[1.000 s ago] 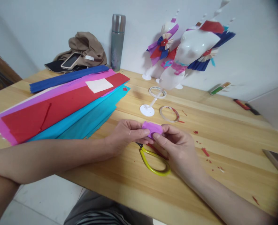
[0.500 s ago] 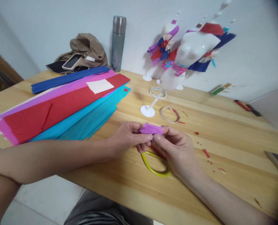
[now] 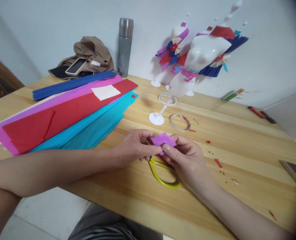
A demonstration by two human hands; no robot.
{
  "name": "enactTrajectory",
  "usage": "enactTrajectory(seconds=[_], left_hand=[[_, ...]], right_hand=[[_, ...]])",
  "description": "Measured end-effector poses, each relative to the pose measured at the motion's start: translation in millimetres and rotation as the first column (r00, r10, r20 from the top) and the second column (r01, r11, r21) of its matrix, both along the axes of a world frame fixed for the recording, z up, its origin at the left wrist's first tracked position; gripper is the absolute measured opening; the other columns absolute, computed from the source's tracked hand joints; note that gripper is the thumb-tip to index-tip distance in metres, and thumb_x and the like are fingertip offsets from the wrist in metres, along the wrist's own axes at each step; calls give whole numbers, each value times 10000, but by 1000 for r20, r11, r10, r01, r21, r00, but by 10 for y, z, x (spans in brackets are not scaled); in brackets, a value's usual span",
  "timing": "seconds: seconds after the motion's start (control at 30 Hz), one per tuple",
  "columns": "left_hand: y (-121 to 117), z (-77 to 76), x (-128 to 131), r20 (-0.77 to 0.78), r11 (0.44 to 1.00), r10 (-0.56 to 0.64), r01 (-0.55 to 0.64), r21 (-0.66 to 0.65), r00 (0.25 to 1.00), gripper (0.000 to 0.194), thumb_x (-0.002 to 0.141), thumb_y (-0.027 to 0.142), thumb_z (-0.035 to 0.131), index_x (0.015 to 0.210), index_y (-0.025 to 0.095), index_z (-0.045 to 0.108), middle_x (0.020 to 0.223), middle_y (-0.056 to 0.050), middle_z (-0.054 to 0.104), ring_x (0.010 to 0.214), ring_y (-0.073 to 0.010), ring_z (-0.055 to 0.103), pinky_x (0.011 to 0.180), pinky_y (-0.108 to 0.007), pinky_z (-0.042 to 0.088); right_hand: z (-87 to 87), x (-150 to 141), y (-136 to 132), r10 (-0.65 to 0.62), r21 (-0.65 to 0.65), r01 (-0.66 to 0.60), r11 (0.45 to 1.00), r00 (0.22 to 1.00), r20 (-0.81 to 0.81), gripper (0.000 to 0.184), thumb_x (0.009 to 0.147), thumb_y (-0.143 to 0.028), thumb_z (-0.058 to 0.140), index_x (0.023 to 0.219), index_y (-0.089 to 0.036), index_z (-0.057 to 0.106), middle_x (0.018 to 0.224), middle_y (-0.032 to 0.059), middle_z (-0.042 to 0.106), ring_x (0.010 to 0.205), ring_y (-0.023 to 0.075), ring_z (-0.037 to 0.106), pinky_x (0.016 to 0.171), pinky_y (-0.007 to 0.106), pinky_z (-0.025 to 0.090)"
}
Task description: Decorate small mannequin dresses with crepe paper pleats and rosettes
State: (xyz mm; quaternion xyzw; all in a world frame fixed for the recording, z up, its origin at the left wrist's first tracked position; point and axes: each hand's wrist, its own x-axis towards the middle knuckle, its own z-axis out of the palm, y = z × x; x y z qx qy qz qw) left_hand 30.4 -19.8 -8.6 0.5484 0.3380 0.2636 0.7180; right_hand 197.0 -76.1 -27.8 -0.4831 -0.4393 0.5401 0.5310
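A small piece of purple crepe paper (image 3: 163, 138) is pinched between both my hands, above the table's front half. My left hand (image 3: 138, 145) grips its left side with thumb and fingers. On the right, my right hand (image 3: 185, 151) presses the paper with the thumb on top, its fingers partly hidden behind. Just below the hands lies a pair of scissors with yellow handles (image 3: 164, 183); the hands cover most of the rest of it.
Coloured paper sheets, red (image 3: 63, 115) and turquoise (image 3: 95, 128) among them, lie at left. Behind stand a thermos (image 3: 125, 48) and small decorated mannequins (image 3: 206, 50). Tape rolls (image 3: 180, 122) and red scraps (image 3: 218, 163) are on the table (image 3: 138, 206). A phone (image 3: 76, 66) rests by a cap.
The purple paper has turned in my fingers and now shows a flatter, pointed shape. My right thumb has shifted slightly onto it; both hands stay in nearly the same place.
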Motion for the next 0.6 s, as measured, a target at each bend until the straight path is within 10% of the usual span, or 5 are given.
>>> enactTrajectory(seconds=[0.6], left_hand=[[3, -17, -15, 5, 995, -84, 84, 59, 996, 245, 674, 350, 770, 697, 160, 619, 521, 36, 592, 478, -88, 554, 476, -194, 454]], right_hand=[[68, -9, 8, -35, -21, 35, 999, 999, 8, 356, 686, -479, 909, 737, -205, 687, 672, -8, 695, 583, 125, 609, 579, 274, 519]])
